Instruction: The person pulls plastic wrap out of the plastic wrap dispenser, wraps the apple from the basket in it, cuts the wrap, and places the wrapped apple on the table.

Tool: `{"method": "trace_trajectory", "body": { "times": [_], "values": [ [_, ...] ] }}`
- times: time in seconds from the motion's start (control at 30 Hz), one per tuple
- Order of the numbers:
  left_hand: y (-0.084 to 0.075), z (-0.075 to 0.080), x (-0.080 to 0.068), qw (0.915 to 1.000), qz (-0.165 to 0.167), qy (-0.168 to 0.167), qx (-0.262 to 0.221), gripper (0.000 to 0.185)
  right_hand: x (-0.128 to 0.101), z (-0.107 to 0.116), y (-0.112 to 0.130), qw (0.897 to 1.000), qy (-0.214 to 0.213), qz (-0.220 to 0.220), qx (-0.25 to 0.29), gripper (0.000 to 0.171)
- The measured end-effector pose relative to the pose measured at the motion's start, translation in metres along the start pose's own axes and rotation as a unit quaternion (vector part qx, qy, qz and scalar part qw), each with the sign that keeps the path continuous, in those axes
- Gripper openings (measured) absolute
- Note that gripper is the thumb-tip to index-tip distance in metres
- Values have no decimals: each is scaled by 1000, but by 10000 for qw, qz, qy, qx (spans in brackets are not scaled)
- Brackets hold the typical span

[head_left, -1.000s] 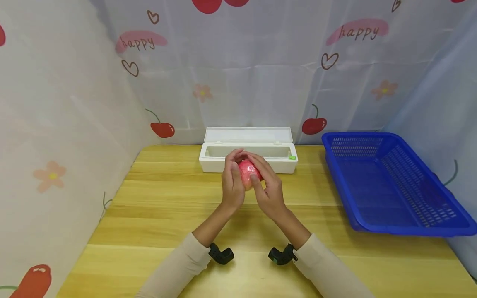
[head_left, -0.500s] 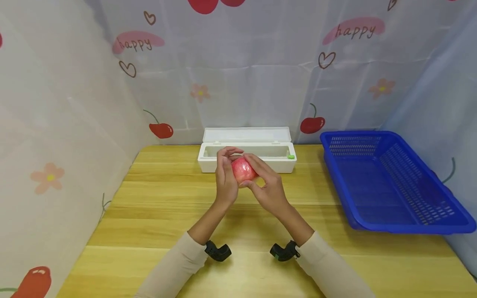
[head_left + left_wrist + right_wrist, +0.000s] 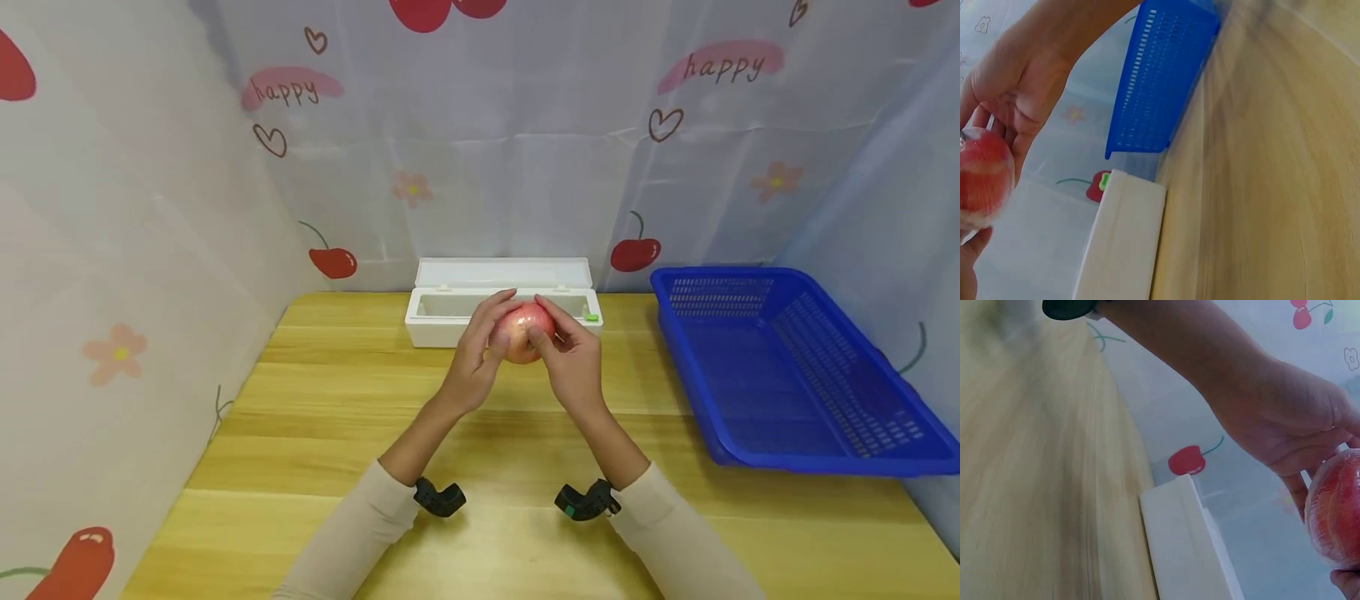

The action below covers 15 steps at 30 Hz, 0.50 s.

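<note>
A red and yellow apple (image 3: 525, 332) wrapped in shiny clear film is held in the air between both hands, above the table. My left hand (image 3: 474, 360) grips its left side, with the thumb on the near face. From the right, my right hand (image 3: 579, 365) holds it with curled fingers, its thumb pressed on the front. Wrinkled film shows over the apple (image 3: 984, 175) in the left wrist view and over the apple (image 3: 1339, 509) in the right wrist view. Behind the hands stands a long white box (image 3: 435, 333) with its lid raised; the hands hide part of it.
A blue perforated plastic basket (image 3: 708, 417) stands at the right side of the wooden table (image 3: 337, 400). Patterned curtains (image 3: 517, 192) enclose the back and sides. A small green piece (image 3: 592, 317) sits at the white box's right end.
The apple has shifted slightly left, then right, and turned between the hands, so a paler yellowish part now faces me. Both hands have changed their hold on it. The box and basket stay put.
</note>
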<state>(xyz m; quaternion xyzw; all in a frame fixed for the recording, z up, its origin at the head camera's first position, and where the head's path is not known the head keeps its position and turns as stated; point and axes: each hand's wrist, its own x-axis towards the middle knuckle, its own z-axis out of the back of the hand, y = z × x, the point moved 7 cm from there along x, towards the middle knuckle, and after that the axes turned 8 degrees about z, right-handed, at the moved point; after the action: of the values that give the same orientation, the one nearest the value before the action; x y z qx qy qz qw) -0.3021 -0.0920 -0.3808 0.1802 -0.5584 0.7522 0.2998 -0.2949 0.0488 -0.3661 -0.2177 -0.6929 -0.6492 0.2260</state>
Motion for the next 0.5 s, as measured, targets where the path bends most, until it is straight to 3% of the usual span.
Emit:
{"method": "trace_trajectory", "body": {
  "times": [0.1,0.23,0.4,0.5],
  "values": [
    [3,-2,-2,9985,49,409,366,56,2,5,-12,9996,-69,-249,-120,40],
    [8,-6,-6,9953,301,814,434,58,2,8,-26,9984,46,-506,-247,40],
    [14,-2,-8,9925,884,758,-375,52,1,8,-25,9973,551,-478,-80,48],
    [17,2,-10,9816,1328,756,-1144,50,-1,6,-19,9927,1165,-289,-77,66]
  ]
}}
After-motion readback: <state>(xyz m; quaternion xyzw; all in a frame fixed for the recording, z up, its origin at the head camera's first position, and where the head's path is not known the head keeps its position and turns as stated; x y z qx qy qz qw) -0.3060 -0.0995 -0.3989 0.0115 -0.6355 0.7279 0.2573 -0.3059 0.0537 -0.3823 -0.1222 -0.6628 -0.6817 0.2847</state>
